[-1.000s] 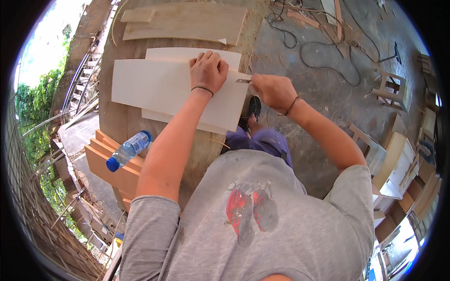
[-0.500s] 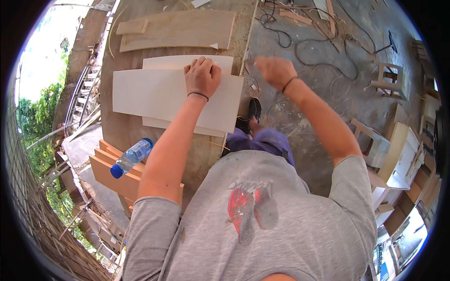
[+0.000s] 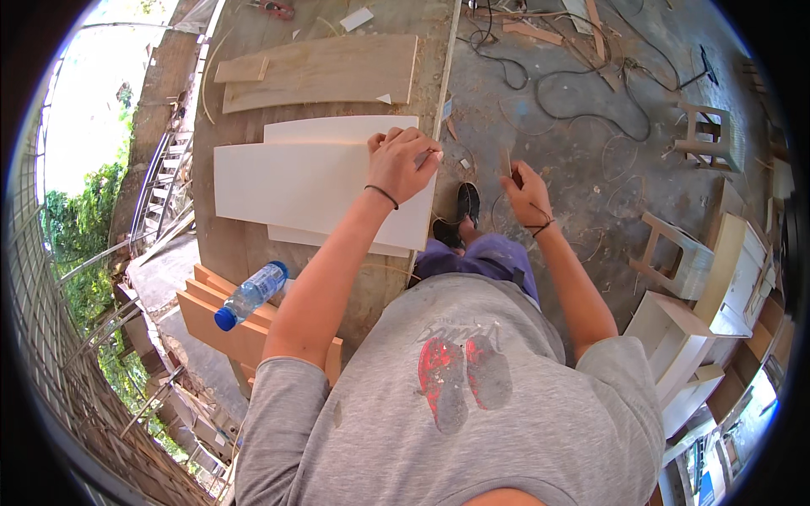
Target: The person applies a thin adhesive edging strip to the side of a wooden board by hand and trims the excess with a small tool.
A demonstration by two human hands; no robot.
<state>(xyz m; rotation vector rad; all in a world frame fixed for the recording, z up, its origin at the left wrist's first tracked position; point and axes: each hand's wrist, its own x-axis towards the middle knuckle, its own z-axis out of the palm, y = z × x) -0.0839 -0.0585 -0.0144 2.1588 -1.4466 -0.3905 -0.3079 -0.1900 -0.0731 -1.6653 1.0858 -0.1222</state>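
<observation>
A white board (image 3: 287,181) with a slightly curved edge lies on top of another white board (image 3: 337,126) on the worktable. At its right end rests my left hand (image 3: 403,166), fingers bent and drawn together; a small greyish thing shows between them, too hidden to name. Over the floor, right of the table edge, my right hand (image 3: 529,196) is closed, with a thin light-brown strip (image 3: 506,160) standing up from its fingertips. The strip's kind is hard to tell.
Plywood pieces (image 3: 329,72) lie farther up the worktable. A water bottle (image 3: 251,295) rests on brown boards (image 3: 219,325) at the left. Black cable (image 3: 591,122) winds over the floor. Stools (image 3: 672,253) and cabinet pieces (image 3: 675,337) stand at the right.
My left hand has shifted right to the board's end. My right hand, blurred and higher before, has come down toward me, and the thin strip now shows in it.
</observation>
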